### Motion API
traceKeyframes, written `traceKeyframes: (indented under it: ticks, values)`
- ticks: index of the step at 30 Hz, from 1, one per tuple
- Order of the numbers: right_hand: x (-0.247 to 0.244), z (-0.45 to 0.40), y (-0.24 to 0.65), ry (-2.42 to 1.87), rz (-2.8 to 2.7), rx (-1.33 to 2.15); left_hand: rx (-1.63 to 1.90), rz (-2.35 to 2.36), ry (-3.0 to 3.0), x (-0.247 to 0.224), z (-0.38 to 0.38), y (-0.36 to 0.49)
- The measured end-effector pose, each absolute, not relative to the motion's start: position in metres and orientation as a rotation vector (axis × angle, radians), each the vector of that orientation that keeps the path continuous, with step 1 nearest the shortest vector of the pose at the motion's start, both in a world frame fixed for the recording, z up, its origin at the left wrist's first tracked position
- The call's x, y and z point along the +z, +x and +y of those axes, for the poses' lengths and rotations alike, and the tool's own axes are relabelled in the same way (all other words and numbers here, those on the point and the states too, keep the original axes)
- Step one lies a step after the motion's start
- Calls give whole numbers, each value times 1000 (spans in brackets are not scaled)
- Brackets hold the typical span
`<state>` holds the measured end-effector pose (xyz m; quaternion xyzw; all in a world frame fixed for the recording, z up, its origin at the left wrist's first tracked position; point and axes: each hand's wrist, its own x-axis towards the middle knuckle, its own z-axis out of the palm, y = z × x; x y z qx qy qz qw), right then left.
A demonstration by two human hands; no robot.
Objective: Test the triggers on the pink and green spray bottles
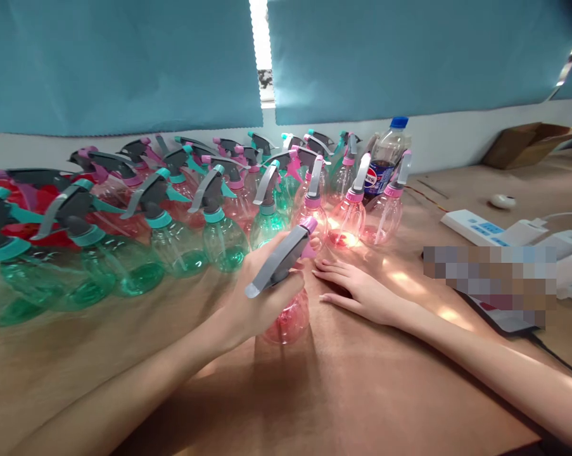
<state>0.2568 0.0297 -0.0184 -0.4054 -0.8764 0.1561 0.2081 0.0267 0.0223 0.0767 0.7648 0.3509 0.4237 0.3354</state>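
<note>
My left hand [261,291] is wrapped round the neck of a pink spray bottle [288,320] with a grey and pink trigger head. The bottle is upright, low at the table's middle; its neck is hidden by my fingers. Flat on the brown table [375,380], just right of that bottle, lies my right hand [349,285], fingers stretched out and holding nothing. Behind my hands stand more pink spray bottles [347,221]. To the left runs a row of green spray bottles [174,244] with grey and turquoise heads.
A cola bottle [383,161] with a blue cap stands at the back. On the right are a white power strip [476,227] with plugs, a blurred-out device [489,285], a small white object [502,201] and a cardboard box [527,144]. Blue curtains [124,63] hang behind.
</note>
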Motion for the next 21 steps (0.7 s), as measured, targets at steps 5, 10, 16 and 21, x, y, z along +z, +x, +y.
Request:
traceKeyframes:
  ticks: [5,10,16,21]
  values:
    - [-20,30,256,-1133,-2435,448,1081,880,1977,75,22,25]
    - [-19,30,256,-1149,-2444,443,1105,901,2003,73,23,25]
    - [-19,30,257,-1129,-2433,444,1101,942,2013,76,22,27]
    - [-18,30,257,-1140,-2456,432,1090,926,1978,76,22,28]
